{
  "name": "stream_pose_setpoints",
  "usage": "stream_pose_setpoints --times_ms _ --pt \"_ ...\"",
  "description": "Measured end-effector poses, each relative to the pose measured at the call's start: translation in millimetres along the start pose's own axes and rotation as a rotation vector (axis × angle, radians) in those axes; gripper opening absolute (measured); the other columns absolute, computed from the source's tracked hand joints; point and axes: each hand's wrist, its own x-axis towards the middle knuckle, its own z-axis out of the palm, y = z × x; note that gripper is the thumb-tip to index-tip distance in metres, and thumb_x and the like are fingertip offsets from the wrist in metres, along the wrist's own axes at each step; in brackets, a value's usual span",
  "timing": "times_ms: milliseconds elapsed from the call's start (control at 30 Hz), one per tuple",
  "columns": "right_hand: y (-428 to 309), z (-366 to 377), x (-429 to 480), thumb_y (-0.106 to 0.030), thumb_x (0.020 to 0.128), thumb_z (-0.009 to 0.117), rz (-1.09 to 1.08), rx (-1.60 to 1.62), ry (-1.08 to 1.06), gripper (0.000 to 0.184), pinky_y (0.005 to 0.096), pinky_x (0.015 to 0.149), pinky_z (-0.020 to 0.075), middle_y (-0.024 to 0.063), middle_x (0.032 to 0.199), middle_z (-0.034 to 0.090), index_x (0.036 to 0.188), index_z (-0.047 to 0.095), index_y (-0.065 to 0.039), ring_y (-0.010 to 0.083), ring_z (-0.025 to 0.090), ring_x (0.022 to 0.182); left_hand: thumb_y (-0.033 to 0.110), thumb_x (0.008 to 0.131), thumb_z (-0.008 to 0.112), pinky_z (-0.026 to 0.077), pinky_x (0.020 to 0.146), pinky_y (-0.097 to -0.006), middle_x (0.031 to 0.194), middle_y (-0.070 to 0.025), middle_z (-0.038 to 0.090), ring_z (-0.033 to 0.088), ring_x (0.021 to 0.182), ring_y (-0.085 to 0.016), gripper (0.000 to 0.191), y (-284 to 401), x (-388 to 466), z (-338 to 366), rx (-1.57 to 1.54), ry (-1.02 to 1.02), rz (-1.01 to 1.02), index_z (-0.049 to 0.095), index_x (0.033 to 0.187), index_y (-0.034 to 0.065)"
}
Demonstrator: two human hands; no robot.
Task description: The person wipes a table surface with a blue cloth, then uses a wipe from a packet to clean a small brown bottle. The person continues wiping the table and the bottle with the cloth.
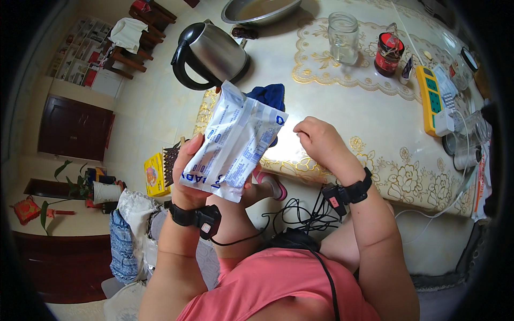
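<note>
My left hand (188, 162) grips a white plastic packet (235, 140) with blue print, which looks like a pack of wipes. The packet is tilted above the table's near edge, its seamed side toward me. Behind it a dark blue cloth (270, 95) lies on the table, partly hidden. To the right of the packet, apart from it, my right hand (324, 141) hovers over the tablecloth (385, 160) with curled fingers. Nothing shows in that hand, though its palm is hidden. Each wrist wears a black strap with a small device.
A steel kettle (219, 50) and a metal basin (229, 15) holding liquid stand beyond the packet. Farther right are a glass jar (343, 42), a red-lidded jar (388, 60) and a yellow power strip (426, 90) with a charger (444, 122). Black cables (291, 214) loop below the table edge.
</note>
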Motion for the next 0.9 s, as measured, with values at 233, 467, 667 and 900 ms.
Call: stream_pose_setpoints --times_ms 233,467,667,900 --pt "-2 -2 0 -0.008 0.089 0.060 0.003 0.012 -0.001 0.013 0.0404 0.079 0.0535 0.0141 0.093 0.067 0.095 0.070 -0.003 0.0344 0.066 0.086 0.064 0.093 0.038 0.047 0.053 -0.0467 0.099 -0.0333 0.060 0.059 0.066 -0.040 0.084 -4 -5 6 -0.161 -0.015 0.002 0.045 0.139 -0.0057" --pt "-1 -3 1 -0.007 0.089 0.058 -0.005 0.028 -0.009 0.014 0.0401 0.079 0.0534 0.0148 0.093 0.067 0.096 0.069 -0.002 0.0346 0.066 0.086 0.061 0.092 0.043 0.055 0.058 -0.0562 0.117 -0.0389 0.058 0.065 0.089 -0.052 0.085 -4 -6 -7 -0.234 -0.340 -0.009 0.037 0.147 -0.0024" --pt "-1 -4 0 -0.007 0.089 0.058 0.001 0.062 -0.002 0.014 0.0399 0.079 0.0530 0.0154 0.092 0.067 0.095 0.069 -0.001 0.0347 0.065 0.085 0.063 0.090 0.045 0.055 0.058 -0.0559 0.118 -0.0381 0.058 0.065 0.090 -0.052 0.088 -8 -4 -12 -0.233 -0.374 0.017 0.038 0.146 -0.0038" --pt "0 -5 -1 -0.007 0.090 0.058 -0.003 0.060 -0.015 0.014 0.0400 0.078 0.0528 0.0157 0.093 0.067 0.096 0.069 -0.001 0.0349 0.065 0.085 0.026 0.091 0.056 0.049 0.094 -0.0363 0.125 -0.0160 0.064 0.063 0.107 -0.026 0.057 45 31 -10 1.387 -0.115 0.333 0.051 0.140 -0.0018"
